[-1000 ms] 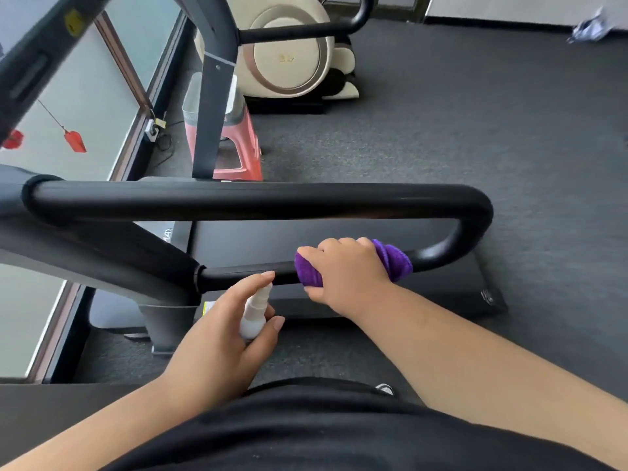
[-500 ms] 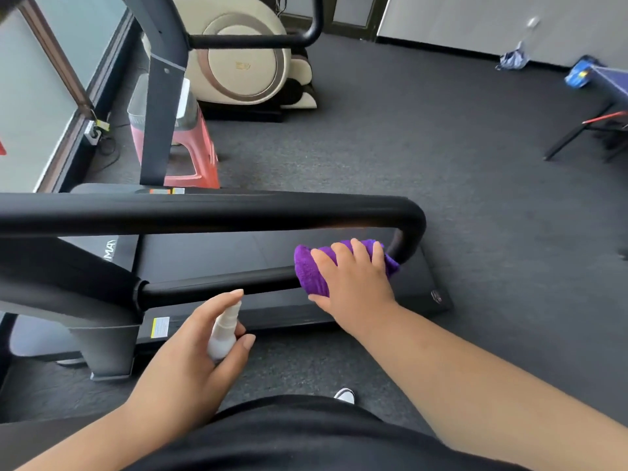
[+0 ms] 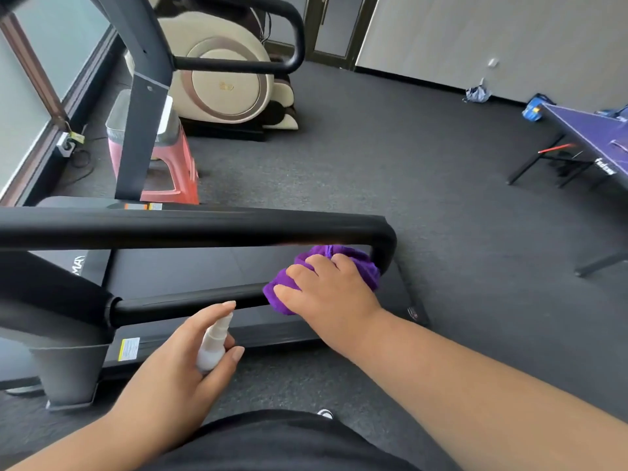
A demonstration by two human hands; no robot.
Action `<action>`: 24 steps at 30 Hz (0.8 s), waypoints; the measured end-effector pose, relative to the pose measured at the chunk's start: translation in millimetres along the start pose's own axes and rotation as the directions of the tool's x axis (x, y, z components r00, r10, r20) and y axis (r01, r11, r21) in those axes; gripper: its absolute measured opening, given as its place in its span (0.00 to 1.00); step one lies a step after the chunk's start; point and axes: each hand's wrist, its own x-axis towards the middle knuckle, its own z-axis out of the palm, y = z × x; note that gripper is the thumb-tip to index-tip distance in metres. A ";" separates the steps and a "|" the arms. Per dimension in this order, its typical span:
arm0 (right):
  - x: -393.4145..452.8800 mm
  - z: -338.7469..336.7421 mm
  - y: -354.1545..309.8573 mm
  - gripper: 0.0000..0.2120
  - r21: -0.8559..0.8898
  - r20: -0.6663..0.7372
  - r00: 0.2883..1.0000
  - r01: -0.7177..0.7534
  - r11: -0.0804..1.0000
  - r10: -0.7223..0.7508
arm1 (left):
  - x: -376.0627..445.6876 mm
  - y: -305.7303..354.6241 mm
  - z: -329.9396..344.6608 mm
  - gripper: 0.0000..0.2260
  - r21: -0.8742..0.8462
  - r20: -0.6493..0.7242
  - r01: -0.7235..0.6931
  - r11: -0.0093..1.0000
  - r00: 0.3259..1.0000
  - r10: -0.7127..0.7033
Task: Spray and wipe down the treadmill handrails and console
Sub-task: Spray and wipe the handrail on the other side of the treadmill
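Observation:
The treadmill's black handrail (image 3: 190, 227) runs across the view, bends down at the right and comes back as a lower bar (image 3: 183, 302). My right hand (image 3: 331, 295) grips a purple cloth (image 3: 368, 266) wrapped round the lower bar, close under the bend. My left hand (image 3: 176, 362) holds a small white spray bottle (image 3: 212, 345) just below the lower bar, index finger on top of its nozzle. The console is out of view.
The treadmill deck (image 3: 204, 270) lies beneath the rails on grey carpet. Behind stand a red stool (image 3: 170, 171), another machine's black upright (image 3: 142, 117) and a cream massage chair (image 3: 224, 83). A purple table (image 3: 598, 137) stands at the right.
My right hand has slid the purple cloth along the lower bar to the right, up to the bend. The view has turned right. The left hand still holds the bottle.

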 end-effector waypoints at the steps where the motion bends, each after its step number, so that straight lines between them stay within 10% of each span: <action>1: 0.4 -4.9 2.0 0.19 -0.062 0.002 0.999 0.046 0.997 -0.046 | 0.4 0.5 1.1 0.25 0.000 0.006 -0.002 1.000 1.000 0.002; 8: 5.5 -1.0 38.4 0.09 -0.281 0.228 0.970 -0.015 0.959 0.082 | -0.7 4.2 2.1 0.26 0.014 0.016 -0.012 1.000 1.000 0.012; 19: 0.2 48.8 -16.2 0.25 0.390 0.154 0.888 -0.457 0.799 0.433 | -19.6 -9.3 -23.9 0.26 0.042 -0.063 0.057 0.998 0.997 -0.054; 24: 21.6 38.8 -40.3 0.26 0.606 0.125 0.916 -0.375 0.701 0.381 | -22.3 -11.3 -25.6 0.27 0.051 -0.050 0.044 0.998 0.998 -0.042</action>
